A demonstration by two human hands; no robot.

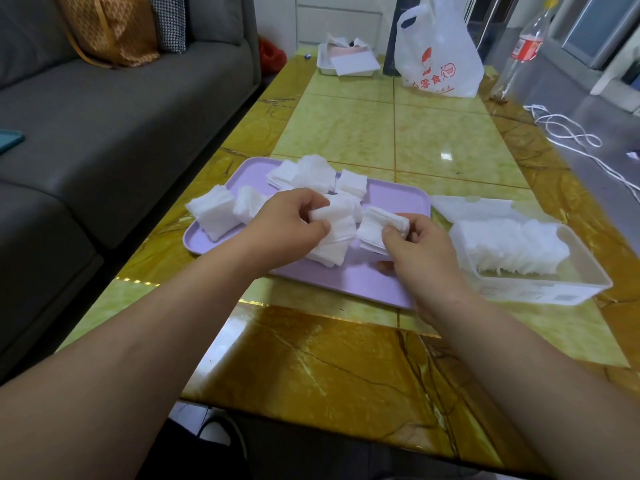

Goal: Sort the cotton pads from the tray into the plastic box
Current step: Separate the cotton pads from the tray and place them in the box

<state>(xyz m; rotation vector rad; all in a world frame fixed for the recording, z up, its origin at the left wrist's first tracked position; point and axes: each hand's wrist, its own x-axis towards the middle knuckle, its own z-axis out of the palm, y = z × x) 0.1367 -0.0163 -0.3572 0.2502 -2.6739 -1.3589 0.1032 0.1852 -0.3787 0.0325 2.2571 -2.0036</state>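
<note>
Now the left hand (294,220) grips a thick stack of white square cotton pads (334,237) in the middle of the frame, with fingers and thumb curled on its edge. Just beside it, the right hand (419,244) pinches a thinner stack of pads (375,225) between thumb and fingers. Both hands are over the flat lilac plastic tray (398,202), and several loose piles of pads (211,211) lie on its upper left part. At the right of the frame, the clear rectangular plastic box (585,268) stands on the yellow marble-pattern worktop (346,358), just beside the tray. A row of pads (512,249) stands inside the box, and its lid (471,206) lies open behind it.
</note>
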